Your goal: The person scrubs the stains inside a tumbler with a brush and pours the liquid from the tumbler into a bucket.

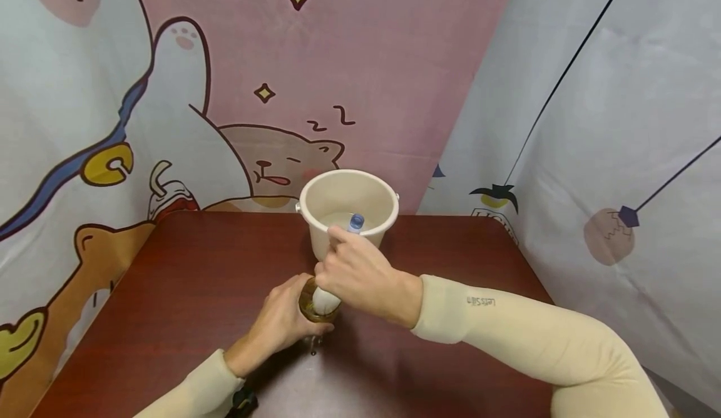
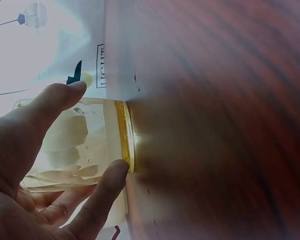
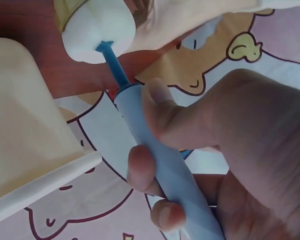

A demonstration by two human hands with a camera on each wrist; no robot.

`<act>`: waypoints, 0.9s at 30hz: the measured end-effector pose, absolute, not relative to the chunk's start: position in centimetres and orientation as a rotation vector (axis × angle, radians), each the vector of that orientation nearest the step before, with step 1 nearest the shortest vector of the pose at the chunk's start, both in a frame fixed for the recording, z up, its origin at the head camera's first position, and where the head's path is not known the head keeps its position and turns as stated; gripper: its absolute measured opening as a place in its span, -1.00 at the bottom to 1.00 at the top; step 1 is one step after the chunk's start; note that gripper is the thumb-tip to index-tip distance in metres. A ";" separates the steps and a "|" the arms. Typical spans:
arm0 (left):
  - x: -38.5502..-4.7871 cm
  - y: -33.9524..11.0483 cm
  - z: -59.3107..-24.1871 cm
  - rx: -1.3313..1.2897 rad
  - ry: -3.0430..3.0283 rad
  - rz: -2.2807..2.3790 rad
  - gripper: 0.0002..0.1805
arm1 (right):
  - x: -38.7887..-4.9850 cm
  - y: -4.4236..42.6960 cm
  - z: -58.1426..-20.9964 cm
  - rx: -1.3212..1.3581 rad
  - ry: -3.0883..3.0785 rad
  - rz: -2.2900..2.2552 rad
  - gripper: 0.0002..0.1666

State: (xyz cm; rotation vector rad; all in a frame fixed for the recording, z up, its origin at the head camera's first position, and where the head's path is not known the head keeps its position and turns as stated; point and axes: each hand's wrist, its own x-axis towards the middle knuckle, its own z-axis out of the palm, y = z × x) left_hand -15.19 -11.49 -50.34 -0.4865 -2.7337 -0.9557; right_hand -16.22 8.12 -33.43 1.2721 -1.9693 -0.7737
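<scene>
My left hand point(image 1: 281, 318) grips an amber-tinted clear glass point(image 2: 92, 142) around its side, with the thumb and fingers on opposite sides. The glass base meets the table or sits just above it; I cannot tell which. Inside the glass is the white sponge head point(image 1: 325, 303) of a cup brush. Its light-blue handle point(image 3: 152, 137) is held by my right hand point(image 1: 360, 275), fingers curled around it and thumb lying along it. The handle's end shows above the right hand in the head view.
A cream bucket point(image 1: 348, 186) stands just behind both hands, near the table's back edge. Water drops point(image 1: 313, 346) lie on the dark red table point(image 1: 225, 255) near the glass. A dark object point(image 1: 243, 400) shows by the left sleeve. Cartoon-printed cloth point(image 1: 394, 61) hangs behind the table.
</scene>
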 end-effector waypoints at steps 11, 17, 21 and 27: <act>-15.1 -11.4 -50.4 -0.450 -2.759 -0.960 -0.15 | -16.9 10.3 -32.5 1.314 -2.150 -0.580 -0.69; -15.1 -11.3 -50.5 -0.454 -2.764 -0.960 -0.14 | -17.7 11.8 -32.9 1.280 -2.266 -0.427 -0.67; -15.1 -11.3 -50.5 -0.466 -2.754 -0.959 -0.14 | -18.0 12.7 -33.8 1.247 -2.300 -0.298 -0.64; -15.1 -11.3 -50.4 -0.468 -2.743 -0.961 -0.15 | -18.5 13.5 -35.1 1.204 -2.414 -0.099 -0.78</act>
